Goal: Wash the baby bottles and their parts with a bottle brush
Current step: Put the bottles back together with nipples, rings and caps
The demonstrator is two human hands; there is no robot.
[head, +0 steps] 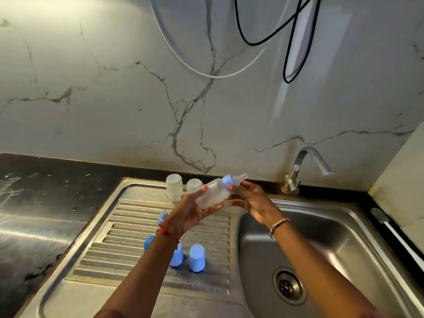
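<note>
My left hand (190,214) grips the body of a frosted baby bottle (212,193), held tilted above the drainboard with its teat pointing up and right. My right hand (250,199) pinches the bottle's blue collar ring (227,180) below the clear teat (241,177). Two more frosted bottles (174,187) (194,185) stand upside down at the back of the drainboard. Blue caps (196,257) (177,255) stand on the ribbed drainboard, and other blue parts (163,216) (148,242) are partly hidden by my left forearm. A bottle brush (399,237) with a white handle lies on the right counter.
The steel sink basin (321,244) with its drain (288,285) is at the right, and the ribbed drainboard (128,239) is at the left. A chrome tap (305,166) stands behind the basin, with no water running. Dark countertop (34,203) stretches left. Cables hang on the marble wall.
</note>
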